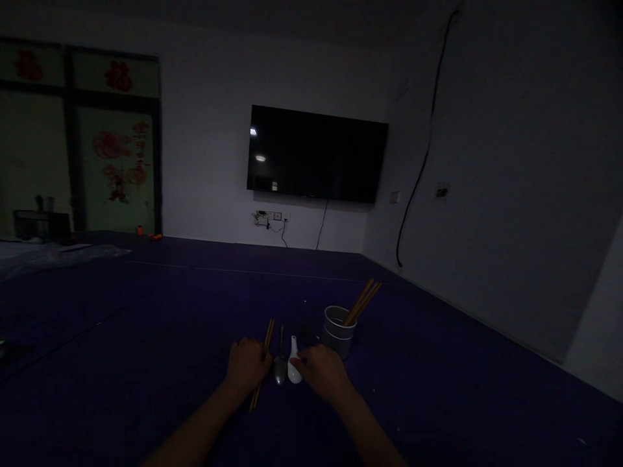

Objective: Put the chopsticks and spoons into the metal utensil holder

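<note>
My left hand [246, 366] is closed around a pair of wooden chopsticks [256, 397], which lie slanting on the dark blue surface and stick out above and below it. Just to its right rests a metal spoon [280, 371], bowl toward me. Beside that lies a white soup spoon [294, 375], its handle pointing away. My right hand [324, 371] has thumb and forefinger at the right side of the white spoon, pinching its edge. Behind the right hand stands a grey metal cup [335, 334] with more chopsticks [363, 303] leaning out to the right.
The dark blue floor covering [160, 324] runs to the walls. Clear plastic sheeting [68, 256] and a dark box [43, 224] are at far left. Small orange items [154, 237] lie near the door. A television [316, 155] hangs on the wall, and a black cable [422, 172] hangs at right.
</note>
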`<state>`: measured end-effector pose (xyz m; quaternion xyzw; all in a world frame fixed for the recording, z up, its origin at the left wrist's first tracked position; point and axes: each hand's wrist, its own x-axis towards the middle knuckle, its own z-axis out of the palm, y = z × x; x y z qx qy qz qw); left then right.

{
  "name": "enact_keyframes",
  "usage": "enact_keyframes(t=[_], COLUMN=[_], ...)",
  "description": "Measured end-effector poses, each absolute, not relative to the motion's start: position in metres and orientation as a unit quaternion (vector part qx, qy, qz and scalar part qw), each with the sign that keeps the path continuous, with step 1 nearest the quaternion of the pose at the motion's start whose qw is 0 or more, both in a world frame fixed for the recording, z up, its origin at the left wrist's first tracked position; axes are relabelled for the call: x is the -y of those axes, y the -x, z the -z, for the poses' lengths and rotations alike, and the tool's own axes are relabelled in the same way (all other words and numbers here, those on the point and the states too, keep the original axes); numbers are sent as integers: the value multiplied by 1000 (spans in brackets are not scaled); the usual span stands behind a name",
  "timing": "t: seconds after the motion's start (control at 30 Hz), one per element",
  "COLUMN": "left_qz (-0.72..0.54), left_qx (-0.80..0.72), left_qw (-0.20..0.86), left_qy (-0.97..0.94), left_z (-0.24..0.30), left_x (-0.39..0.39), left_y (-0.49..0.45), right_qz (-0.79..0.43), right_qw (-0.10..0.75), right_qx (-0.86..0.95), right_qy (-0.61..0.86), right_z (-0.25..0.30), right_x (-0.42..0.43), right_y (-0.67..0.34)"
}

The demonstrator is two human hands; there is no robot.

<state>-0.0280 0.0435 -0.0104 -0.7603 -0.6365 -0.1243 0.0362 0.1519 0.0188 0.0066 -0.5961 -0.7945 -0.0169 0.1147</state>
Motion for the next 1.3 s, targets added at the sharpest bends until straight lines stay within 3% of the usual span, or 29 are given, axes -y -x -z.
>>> enact_keyframes(t=[1.3], left_qz=[84], left_qx=[635], left_qw=[38], left_qy=[767], left_z=[0], left_x=[-40], left_y=[33], right_qz=[14], right_qw=[112], right_qx=[795], right_qy=[596], right_z=[-14], right_x=[-14], right_y=[-151])
